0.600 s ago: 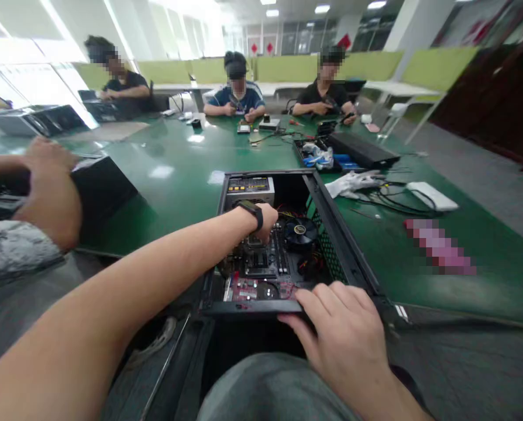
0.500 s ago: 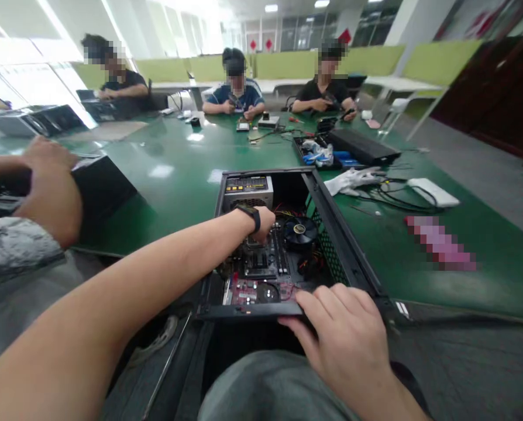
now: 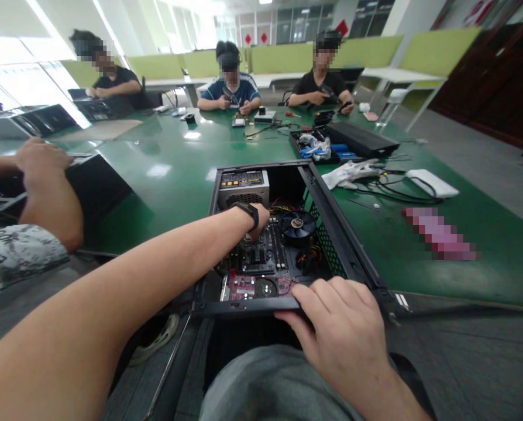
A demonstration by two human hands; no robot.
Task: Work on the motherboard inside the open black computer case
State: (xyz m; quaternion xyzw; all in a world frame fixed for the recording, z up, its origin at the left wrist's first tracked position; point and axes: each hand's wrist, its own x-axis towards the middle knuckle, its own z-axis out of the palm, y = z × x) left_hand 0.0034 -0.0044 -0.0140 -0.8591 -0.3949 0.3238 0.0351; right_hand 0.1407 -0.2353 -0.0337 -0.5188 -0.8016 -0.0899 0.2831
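Note:
An open black computer case (image 3: 338,234) lies on its side at the table's near edge. My left hand (image 3: 260,220), with a dark wristband, reaches down inside it over the motherboard (image 3: 268,248), close to the power supply (image 3: 244,188). Its fingers look drawn together, but their tips and anything between them are hidden. My right hand (image 3: 338,321) grips the near rim of the case, thumb below and fingers on top. Inside, a round black fan (image 3: 297,225) sits to the right, and a red graphics card (image 3: 244,287) lies along the near side.
Right of the case are white gloves (image 3: 351,174), dark cables, a white box (image 3: 432,183) and a blurred pink item (image 3: 439,234). Behind stands an open toolbox (image 3: 316,147). At left, another person's arm (image 3: 46,181) rests over a second case (image 3: 99,181). Several people sit across the table.
The view has shifted slightly, so the scene sits a little higher and further left. Both hands keep nearly the same places on and in the case.

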